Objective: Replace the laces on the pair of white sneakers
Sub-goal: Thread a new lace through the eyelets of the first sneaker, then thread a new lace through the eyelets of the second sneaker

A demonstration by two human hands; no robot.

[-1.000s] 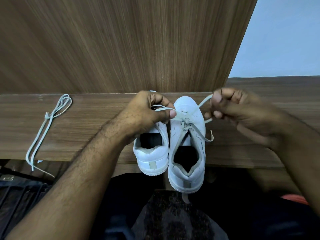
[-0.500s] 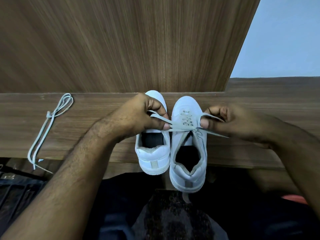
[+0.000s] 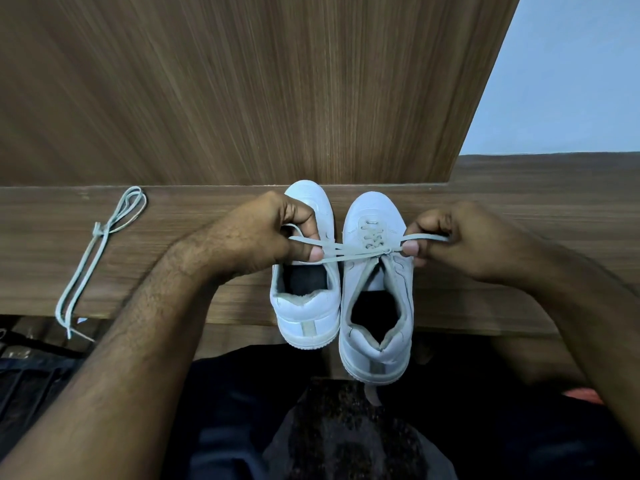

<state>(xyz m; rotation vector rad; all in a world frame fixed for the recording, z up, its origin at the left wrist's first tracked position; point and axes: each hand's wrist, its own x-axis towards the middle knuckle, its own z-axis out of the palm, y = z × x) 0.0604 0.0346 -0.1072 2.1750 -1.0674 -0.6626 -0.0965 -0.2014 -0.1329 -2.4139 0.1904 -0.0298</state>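
No writing can be read on either shoe. Your left hand [image 3: 273,233] and right hand [image 3: 460,240] each pinch an end of the lace [image 3: 360,252], now pulled out sideways across the right-hand shoe [image 3: 375,292] between them; half a second ago they sat closer in.

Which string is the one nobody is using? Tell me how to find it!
Start at the long wooden shelf where the two white sneakers stand, then look far to the left of them. The loose lace lies there alone, bundled and knotted near its top, its ends hanging over the front edge. Unlike the lace on the right-hand sneaker, no hand holds it.
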